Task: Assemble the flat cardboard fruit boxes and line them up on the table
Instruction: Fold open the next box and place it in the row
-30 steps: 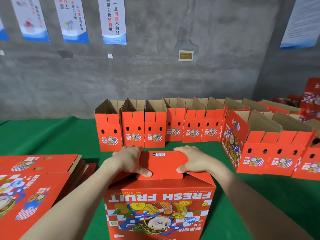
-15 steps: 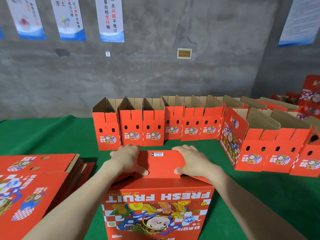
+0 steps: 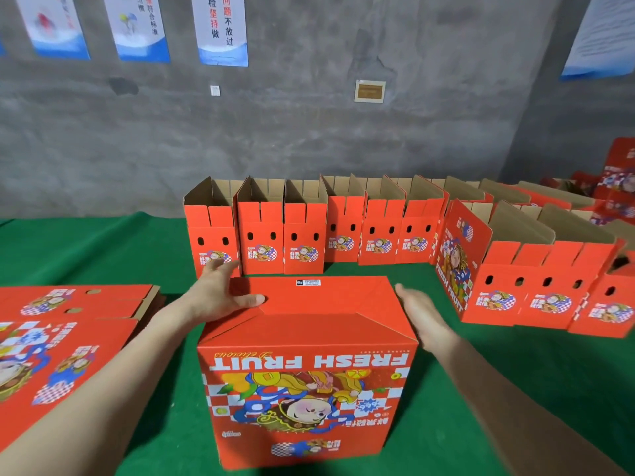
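Observation:
A red fruit box (image 3: 309,383) stands upside down on the green table (image 3: 86,255) in front of me, its "FRESH FRUIT" print inverted and its bottom flaps folded flat on top. My left hand (image 3: 220,297) lies at the box's upper left corner, fingers spread, thumb resting on the folded flap. My right hand (image 3: 417,312) is held flat along the box's right upper edge, fingers straight. A row of assembled open boxes (image 3: 302,231) lines the back of the table.
A stack of flat unfolded boxes (image 3: 65,331) lies at the left. More assembled boxes (image 3: 536,290) stand at the right, turning toward me. Further red boxes (image 3: 618,187) pile up at the far right. A grey wall with posters is behind.
Both hands have slid off the middle flap outward to the box's left and right edges. The flaps now lie flat and closed. The view has moved closer.

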Demonstrator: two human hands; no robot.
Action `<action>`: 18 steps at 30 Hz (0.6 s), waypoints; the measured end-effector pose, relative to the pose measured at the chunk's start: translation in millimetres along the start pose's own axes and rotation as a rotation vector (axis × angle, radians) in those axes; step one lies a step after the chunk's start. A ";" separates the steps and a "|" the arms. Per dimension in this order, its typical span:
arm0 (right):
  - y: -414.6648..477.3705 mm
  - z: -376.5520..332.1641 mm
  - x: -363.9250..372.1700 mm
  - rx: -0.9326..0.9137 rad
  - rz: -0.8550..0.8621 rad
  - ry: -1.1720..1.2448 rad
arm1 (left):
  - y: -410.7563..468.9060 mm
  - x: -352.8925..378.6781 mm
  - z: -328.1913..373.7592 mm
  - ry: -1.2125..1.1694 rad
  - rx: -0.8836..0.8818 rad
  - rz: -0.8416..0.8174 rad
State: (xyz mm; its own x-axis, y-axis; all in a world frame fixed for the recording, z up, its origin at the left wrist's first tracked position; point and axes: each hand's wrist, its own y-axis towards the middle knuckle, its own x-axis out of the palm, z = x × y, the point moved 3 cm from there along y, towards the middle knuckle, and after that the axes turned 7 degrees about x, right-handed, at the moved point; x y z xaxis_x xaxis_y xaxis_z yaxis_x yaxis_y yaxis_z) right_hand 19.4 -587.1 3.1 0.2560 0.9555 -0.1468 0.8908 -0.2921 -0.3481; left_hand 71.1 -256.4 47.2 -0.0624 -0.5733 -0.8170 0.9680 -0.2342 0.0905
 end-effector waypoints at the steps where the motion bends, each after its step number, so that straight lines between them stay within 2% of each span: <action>1: -2.5 18.5 2.0 0.079 -0.044 -0.112 | -2.6 1.2 -7.4 -0.001 -0.105 -0.008; 2: -7.4 35.3 6.2 0.156 -0.096 -0.224 | -5.3 2.7 -12.6 -0.027 -0.176 -0.025; 4: -14.3 56.8 13.9 0.243 -0.171 -0.372 | -9.1 3.1 -15.5 -0.106 -0.205 -0.037; 9: -21.1 43.1 19.0 0.157 -0.177 -0.472 | -14.9 -3.1 -22.5 -0.328 -0.134 0.036; 12: -18.9 17.2 13.1 0.036 -0.156 -0.396 | -14.7 -15.9 -30.8 -0.329 -0.090 0.214; 16: -23.1 -23.0 1.7 -0.072 -0.400 -0.126 | -13.4 -19.9 -33.5 -0.639 -0.033 0.327; 18: -27.7 -36.8 -0.3 -0.113 -0.460 -0.067 | -14.3 -14.2 -37.9 -0.771 -0.046 0.401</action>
State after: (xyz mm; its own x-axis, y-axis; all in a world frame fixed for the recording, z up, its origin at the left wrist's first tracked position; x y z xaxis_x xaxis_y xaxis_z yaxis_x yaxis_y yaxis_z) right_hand 8.4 -577.8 46.9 -0.1957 0.9787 -0.0615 0.9421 0.1702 -0.2888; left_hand 67.3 -215.1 36.0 0.1538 -0.9816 -0.1131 0.9601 0.1214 0.2517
